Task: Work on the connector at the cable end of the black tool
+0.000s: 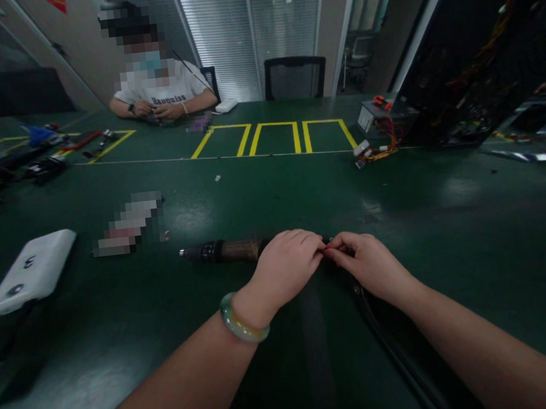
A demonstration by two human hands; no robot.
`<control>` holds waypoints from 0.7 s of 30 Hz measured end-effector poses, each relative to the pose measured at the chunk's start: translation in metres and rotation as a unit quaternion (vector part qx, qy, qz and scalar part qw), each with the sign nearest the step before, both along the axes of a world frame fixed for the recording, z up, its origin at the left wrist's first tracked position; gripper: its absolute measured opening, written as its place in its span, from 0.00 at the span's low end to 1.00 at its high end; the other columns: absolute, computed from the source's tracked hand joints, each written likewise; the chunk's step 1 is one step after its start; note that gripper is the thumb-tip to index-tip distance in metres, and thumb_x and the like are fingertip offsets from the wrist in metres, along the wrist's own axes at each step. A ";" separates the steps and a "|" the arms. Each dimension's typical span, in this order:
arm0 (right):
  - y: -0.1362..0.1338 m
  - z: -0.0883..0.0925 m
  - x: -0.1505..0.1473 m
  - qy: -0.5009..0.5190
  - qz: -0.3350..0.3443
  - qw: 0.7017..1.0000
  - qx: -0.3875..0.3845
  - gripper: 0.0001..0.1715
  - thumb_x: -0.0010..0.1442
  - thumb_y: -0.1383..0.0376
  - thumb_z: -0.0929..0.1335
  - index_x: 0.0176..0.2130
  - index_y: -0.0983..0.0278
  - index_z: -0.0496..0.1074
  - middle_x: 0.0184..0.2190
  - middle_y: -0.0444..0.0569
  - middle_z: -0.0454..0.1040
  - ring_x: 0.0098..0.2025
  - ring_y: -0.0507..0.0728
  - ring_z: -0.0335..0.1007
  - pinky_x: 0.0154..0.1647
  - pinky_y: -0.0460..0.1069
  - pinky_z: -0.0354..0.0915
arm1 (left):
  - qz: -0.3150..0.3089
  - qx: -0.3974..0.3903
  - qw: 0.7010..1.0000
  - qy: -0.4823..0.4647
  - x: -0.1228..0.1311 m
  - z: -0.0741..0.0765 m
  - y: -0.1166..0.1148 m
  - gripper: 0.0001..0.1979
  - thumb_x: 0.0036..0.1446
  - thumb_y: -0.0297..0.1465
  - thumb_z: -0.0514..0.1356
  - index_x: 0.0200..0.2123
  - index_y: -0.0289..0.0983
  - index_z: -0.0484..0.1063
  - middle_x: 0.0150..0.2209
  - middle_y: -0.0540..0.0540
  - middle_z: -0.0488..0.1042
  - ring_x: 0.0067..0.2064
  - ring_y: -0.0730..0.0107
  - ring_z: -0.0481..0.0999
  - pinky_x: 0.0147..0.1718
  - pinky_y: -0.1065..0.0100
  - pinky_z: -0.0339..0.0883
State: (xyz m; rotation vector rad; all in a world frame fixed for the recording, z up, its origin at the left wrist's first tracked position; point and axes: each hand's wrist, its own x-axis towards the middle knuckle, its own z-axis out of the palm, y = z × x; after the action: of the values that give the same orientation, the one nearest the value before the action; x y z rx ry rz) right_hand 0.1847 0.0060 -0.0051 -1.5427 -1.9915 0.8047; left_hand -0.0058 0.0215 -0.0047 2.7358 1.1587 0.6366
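While the tool lies on the table, left hand curls over its rear; can't tell how firmly. Right hand pinches finger to thumb near the cord; held bit unclear. Likely fine work at that joint; next move needs the tool steady. White pack sits left; cord between forearms could snag.

pale slatted blinds | greyish wall | black mesh-backed chair | green tabletop, yellow outlines | dim light
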 end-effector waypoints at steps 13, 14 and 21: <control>0.002 0.000 0.000 -0.017 0.010 1.000 0.010 0.07 0.63 0.61 0.66 0.37 0.58 0.75 0.32 0.42 0.78 0.36 0.55 0.74 0.40 0.50 0.62 | 0.002 -0.010 1.000 -0.014 -0.001 0.002 -0.002 0.07 0.60 0.28 0.60 0.43 0.38 0.70 0.46 0.49 0.74 0.48 0.65 0.72 0.50 0.59 0.65; 0.002 -0.001 0.000 -0.013 0.008 1.000 0.006 0.07 0.62 0.60 0.66 0.37 0.58 0.75 0.32 0.43 0.78 0.36 0.55 0.73 0.40 0.50 0.62 | 0.004 -0.009 1.000 -0.014 -0.001 0.002 -0.001 0.07 0.60 0.29 0.60 0.43 0.38 0.70 0.45 0.48 0.74 0.48 0.64 0.72 0.49 0.59 0.65; 0.002 -0.003 0.002 0.011 -0.039 0.999 0.015 0.05 0.61 0.60 0.68 0.36 0.59 0.71 0.31 0.42 0.76 0.36 0.56 0.71 0.36 0.49 0.63 | 0.018 -0.010 1.000 -0.005 0.001 0.001 0.000 0.03 0.60 0.29 0.60 0.39 0.38 0.70 0.39 0.49 0.74 0.43 0.63 0.73 0.44 0.59 0.65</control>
State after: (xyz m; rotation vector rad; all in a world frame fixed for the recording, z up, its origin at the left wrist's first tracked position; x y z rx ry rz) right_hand 0.1863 0.0077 -0.0084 -1.5760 -1.9076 0.7538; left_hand -0.0046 0.0212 -0.0034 2.6986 1.2073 0.6393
